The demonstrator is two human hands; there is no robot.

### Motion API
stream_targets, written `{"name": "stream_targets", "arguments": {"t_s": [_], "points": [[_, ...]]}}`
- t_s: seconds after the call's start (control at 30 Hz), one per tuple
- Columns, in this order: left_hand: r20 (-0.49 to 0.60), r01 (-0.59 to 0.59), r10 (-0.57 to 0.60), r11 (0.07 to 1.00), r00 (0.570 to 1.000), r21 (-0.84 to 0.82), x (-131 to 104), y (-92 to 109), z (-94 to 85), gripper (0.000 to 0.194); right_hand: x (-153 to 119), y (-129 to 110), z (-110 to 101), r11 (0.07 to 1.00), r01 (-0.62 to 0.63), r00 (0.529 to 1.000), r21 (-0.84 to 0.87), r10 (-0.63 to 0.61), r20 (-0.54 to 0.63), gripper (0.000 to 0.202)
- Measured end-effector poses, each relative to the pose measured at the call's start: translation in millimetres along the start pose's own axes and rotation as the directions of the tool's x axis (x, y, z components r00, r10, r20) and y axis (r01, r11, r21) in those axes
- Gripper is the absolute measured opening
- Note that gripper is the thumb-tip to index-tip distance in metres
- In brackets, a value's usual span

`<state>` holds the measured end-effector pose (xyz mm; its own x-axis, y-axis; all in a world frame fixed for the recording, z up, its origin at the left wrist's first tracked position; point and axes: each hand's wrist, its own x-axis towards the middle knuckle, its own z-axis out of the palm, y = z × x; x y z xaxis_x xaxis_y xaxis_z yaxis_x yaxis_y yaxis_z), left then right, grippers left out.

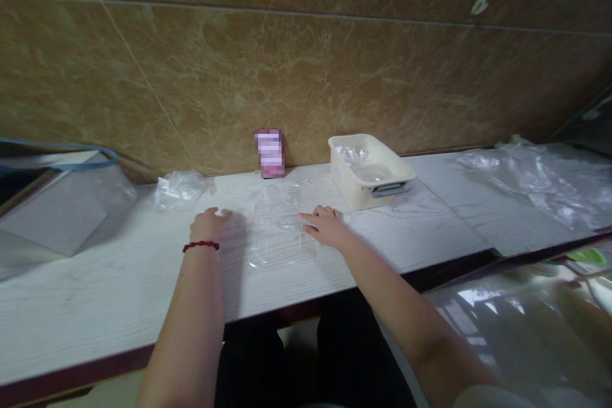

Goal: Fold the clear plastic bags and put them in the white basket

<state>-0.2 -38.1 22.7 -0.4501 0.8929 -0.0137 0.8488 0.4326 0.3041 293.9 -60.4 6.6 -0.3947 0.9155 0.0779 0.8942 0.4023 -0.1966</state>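
Note:
A thin, clear plastic sheet or bag (275,239) lies flat on the white wood-grain table in front of me; its outline is faint. At its left edge is my left hand (209,225), under a red braided bracelet (201,245), with fingers apart and nothing visible in them. My right hand (325,224) rests at the plastic's right side. Its index finger stretches out over the plastic, the thumb stands apart from it, and the other fingers are slightly bent. Beyond my right hand, a cream plastic box (351,185) holds some clear plastic pieces (370,172).
A phone (271,156) with a lit screen leans on the brown tiled wall. A crumpled clear plastic bundle (180,190) lies left of it. At far left stands a white box (57,223); more clear plastic (540,178) spreads at right. The table's front edge (291,312) is near my legs.

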Motion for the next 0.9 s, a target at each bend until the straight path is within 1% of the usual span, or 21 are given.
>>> {"name": "stream_targets", "arguments": {"t_s": [0.07, 0.1, 0.23, 0.33, 0.47, 0.53, 0.6, 0.63, 0.73, 0.8, 0.83, 0.9], "points": [[0.037, -0.003, 0.003, 1.0, 0.999, 0.008, 2.0, 1.8, 5.2, 0.055, -0.1, -0.1, -0.2, 1.0, 0.0, 1.0, 0.003, 0.0, 0.0, 0.038], [0.036, -0.01, 0.01, 1.0, 0.999, 0.009, 1.7, 4.2, 7.4, 0.054, 0.0, -0.2, -0.3, 1.0, -0.002, 1.0, 0.003, 0.002, 0.004, 0.038], [-0.021, -0.002, 0.002, 1.0, 1.0, 0.009, -2.6, 14.7, 11.4, 0.046, 0.6, -1.3, -0.6, 1.0, -0.023, 0.999, -0.003, 0.023, 0.03, 0.039], [-0.023, -0.015, 0.015, 1.0, 1.0, -0.009, -2.5, 18.9, 12.1, 0.036, 0.6, -1.7, -0.5, 1.0, -0.022, 0.999, 0.008, 0.022, 0.027, 0.039], [-0.012, -0.111, 0.11, 0.987, 0.994, -0.115, 0.0, 22.2, 10.7, 0.025, 0.5, -2.1, -2.1, 0.999, -0.023, 1.0, 0.037, 0.023, -0.002, 0.039], [-0.021, -0.119, 0.117, 0.973, 0.993, -0.2, -1.0, 24.3, 9.4, 0.023, 0.6, -2.9, -3.3, 0.998, -0.036, 0.999, 0.05, 0.036, 0.0, 0.039], [-0.006, -0.1, 0.103, 0.95, 0.995, -0.295, -3.7, 26.2, 8.8, 0.025, 0.9, -3.7, -3.6, 0.997, -0.034, 0.999, 0.071, 0.036, -0.022, 0.038], [0.008, -0.09, 0.099, 0.936, 0.995, -0.34, -5.4, 26.8, 9.0, 0.03, 1.3, -3.9, -3.3, 0.996, -0.029, 0.998, 0.085, 0.033, -0.046, 0.036], [0.058, -0.094, 0.129, 0.904, 0.99, -0.418, -10.1, 26.5, 10.8, 0.053, 4.5, -3.3, -1.8, 0.99, 0.008, 0.992, 0.14, 0.01, -0.125, 0.032], [0.097, -0.11, 0.16, 0.915, 0.982, -0.389, -12.3, 25.5, 11.8, 0.065, 9.4, -2.0, -3.2, 0.984, 0.047, 0.988, 0.171, -0.021, -0.152, 0.029], [0.108, -0.129, 0.178, 0.926, 0.978, -0.356, -12.9, 25.1, 12.0, 0.066, 12.9, -1.4, -5.5, 0.981, 0.07, 0.987, 0.182, -0.041, -0.154, 0.027], [0.099, -0.173, 0.208, 0.944, 0.973, -0.283, -13.3, 24.9, 11.9, 0.06, 22.5, -1.5, -13.3, 0.97, 0.115, 0.986, 0.212, -0.085, -0.146, 0.025]]}}
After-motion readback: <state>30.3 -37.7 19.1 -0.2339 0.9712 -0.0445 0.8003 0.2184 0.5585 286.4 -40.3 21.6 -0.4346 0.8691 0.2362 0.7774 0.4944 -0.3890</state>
